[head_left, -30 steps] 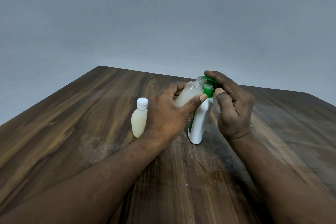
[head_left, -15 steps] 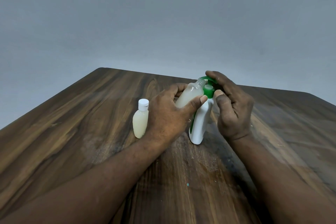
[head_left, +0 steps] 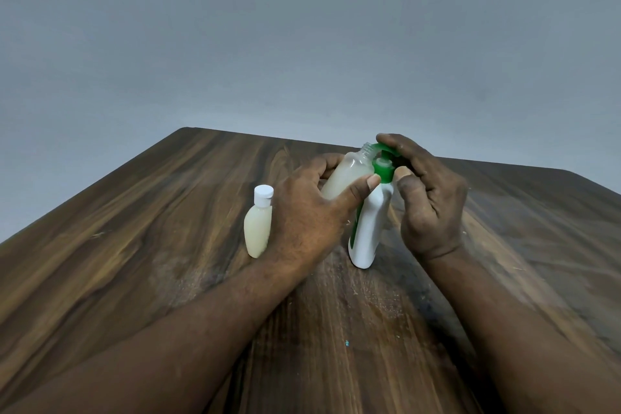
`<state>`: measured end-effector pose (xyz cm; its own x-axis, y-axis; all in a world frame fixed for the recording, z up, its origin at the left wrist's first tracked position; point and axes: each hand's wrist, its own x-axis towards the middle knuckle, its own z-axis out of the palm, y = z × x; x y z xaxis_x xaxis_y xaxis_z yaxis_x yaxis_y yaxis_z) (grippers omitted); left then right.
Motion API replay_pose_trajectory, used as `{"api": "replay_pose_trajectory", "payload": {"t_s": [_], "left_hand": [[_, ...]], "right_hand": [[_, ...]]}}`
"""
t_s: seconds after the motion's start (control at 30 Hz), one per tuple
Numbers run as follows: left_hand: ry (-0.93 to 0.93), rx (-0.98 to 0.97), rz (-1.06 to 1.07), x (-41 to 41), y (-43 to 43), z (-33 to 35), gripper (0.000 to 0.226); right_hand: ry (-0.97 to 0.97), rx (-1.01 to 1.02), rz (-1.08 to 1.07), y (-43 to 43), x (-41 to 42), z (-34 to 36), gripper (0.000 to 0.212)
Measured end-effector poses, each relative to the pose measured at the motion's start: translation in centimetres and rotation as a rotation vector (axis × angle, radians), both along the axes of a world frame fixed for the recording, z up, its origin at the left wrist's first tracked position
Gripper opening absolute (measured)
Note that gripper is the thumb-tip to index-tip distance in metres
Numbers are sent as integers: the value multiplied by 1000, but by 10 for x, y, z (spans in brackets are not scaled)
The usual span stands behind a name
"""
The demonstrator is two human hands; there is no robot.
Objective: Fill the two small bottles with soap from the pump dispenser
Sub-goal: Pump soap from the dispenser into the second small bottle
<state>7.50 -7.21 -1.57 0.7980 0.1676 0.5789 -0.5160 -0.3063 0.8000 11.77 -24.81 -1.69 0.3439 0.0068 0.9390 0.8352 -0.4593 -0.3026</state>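
The second fill is judged to be in hand. The open small bottle (head_left: pixel 346 178) is gripped by the left hand (head_left: pixel 302 218), whose fingers and thumb are wrapped round its body. It is held off the bench (head_left: pixel 134 245) and tilted toward one o'clock, so that its bare threaded neck is brought right up against the spout of the green pump head (head_left: pixel 383 168). The pump dispenser (head_left: pixel 369 228) stands upright on the bench at the centre. Its head is covered by the curled fingers (head_left: pixel 403 151) of the right hand (head_left: pixel 430 198), with the thumb set against the collar. Whether the head is pressed down cannot be told.

The capped small bottle (head_left: pixel 258 228) is seen at nine o'clock of the dispenser, just beside the left wrist, upright and full of pale soap under its white cap (head_left: pixel 263 193); that one is taken as done.

The open bottle appears cloudy with soap through most of its body and clear near the neck, so few strokes are thought to be left. For the next move, the neck must be kept under the spout while the head is pressed. After that, capping will be called for.
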Motion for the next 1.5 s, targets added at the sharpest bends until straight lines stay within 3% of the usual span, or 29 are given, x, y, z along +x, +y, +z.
{"api": "replay_pose_trajectory", "payload": {"t_s": [0.2, 0.47, 0.7, 1.13, 1.27, 1.5], "left_hand": [[-24, -16, 2, 1, 2, 0, 51], [-6, -31, -4, -3, 2, -1, 27], [-18, 4, -2, 0, 0, 2, 45], [12, -9, -15, -3, 0, -1, 32], [-1, -7, -6, 0, 1, 1, 47], [17, -4, -6, -1, 1, 0, 48]], "right_hand": [[0, -1, 9, 0, 1, 1, 49], [9, -15, 0, 4, -2, -2, 49], [11, -11, 0, 0, 0, 3, 49], [33, 14, 7, 3, -4, -3, 47], [42, 33, 27, 3, -2, -1, 48], [38, 43, 18, 4, 0, -2, 48]]}}
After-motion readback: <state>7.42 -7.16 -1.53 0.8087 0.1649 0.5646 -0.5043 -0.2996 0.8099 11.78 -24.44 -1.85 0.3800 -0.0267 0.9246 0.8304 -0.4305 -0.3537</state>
